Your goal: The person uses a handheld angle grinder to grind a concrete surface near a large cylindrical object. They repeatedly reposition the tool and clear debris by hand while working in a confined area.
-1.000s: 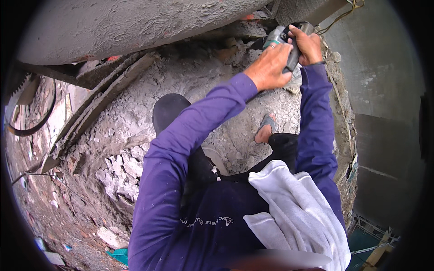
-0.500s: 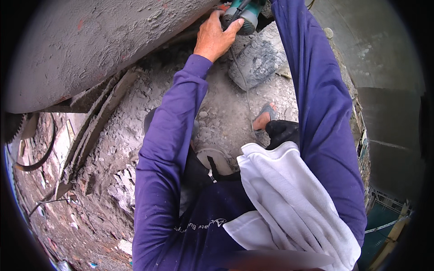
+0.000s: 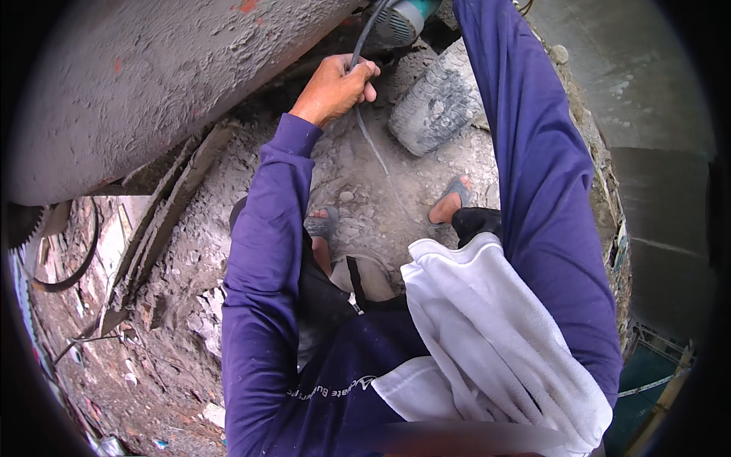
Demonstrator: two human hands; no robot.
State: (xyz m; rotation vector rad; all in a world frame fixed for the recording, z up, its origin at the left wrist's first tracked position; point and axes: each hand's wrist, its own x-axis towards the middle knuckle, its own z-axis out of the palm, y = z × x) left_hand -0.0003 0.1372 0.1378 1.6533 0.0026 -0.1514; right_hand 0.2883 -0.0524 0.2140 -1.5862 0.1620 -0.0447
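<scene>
My left hand (image 3: 339, 85) is closed around the dark grey power cord (image 3: 372, 146), just below a teal-and-grey power tool (image 3: 403, 23) at the top edge. One stretch of cord rises from the fist past the tool's vented motor end; the other hangs down toward the rubble. Only the motor end of the tool shows; its working end is out of the picture. My right arm (image 3: 537, 152) reaches up along the right side and leaves at the top, so the right hand is out of view.
A large cement-crusted drum (image 3: 152, 84) fills the upper left. A dusty cylindrical block (image 3: 435, 103) lies below the tool, between it and my sandalled feet. Old boards (image 3: 156, 236) lean at the left. A white towel (image 3: 487, 327) hangs over my front. A concrete floor (image 3: 647, 114) lies right.
My left hand has come off the power tool's motor end, moved slightly down and left, and taken hold of the cord. The cord is now lifted.
</scene>
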